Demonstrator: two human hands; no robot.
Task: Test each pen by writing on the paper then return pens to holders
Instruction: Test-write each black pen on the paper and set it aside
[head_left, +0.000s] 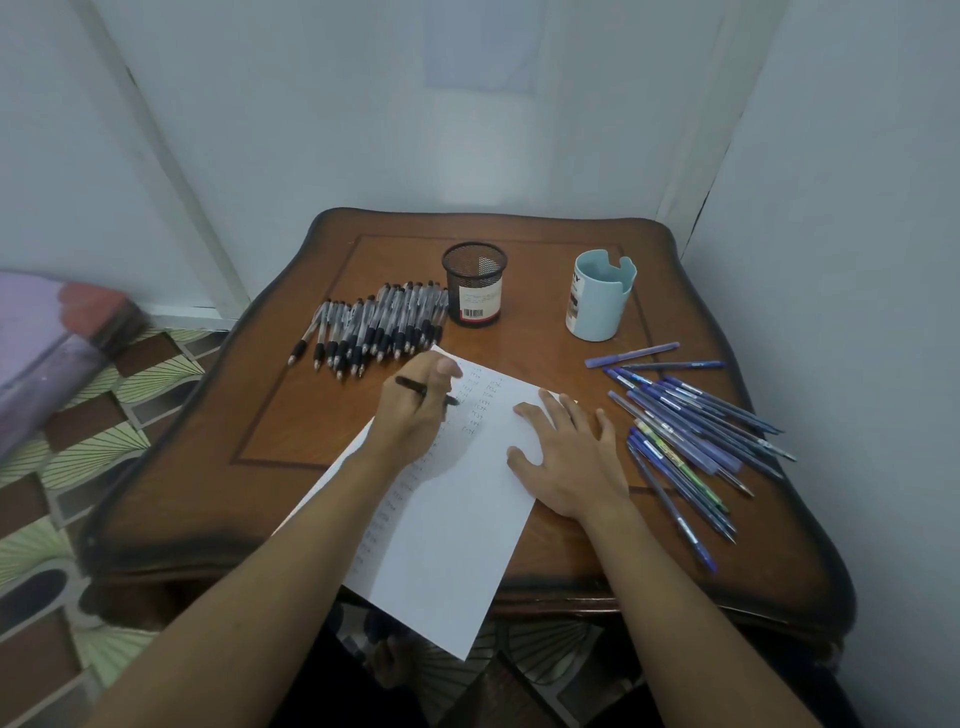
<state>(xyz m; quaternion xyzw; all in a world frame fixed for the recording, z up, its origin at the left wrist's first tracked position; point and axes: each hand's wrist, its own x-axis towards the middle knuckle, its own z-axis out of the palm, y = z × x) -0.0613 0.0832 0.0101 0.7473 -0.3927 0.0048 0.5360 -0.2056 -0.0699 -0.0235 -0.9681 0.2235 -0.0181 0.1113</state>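
Observation:
A white sheet of paper with small written marks lies tilted on the wooden table. My left hand holds a black pen over the sheet's upper left part. My right hand rests flat on the paper's right edge with fingers spread. Several black pens lie in a row at the back left. Several blue pens lie scattered on the right. A black mesh holder and a light blue holder stand upright at the back; no pens show in either.
The table stands in a corner between pale walls. A patterned floor lies to the left, with a purple object on it. The paper's lower corner hangs over the table's front edge.

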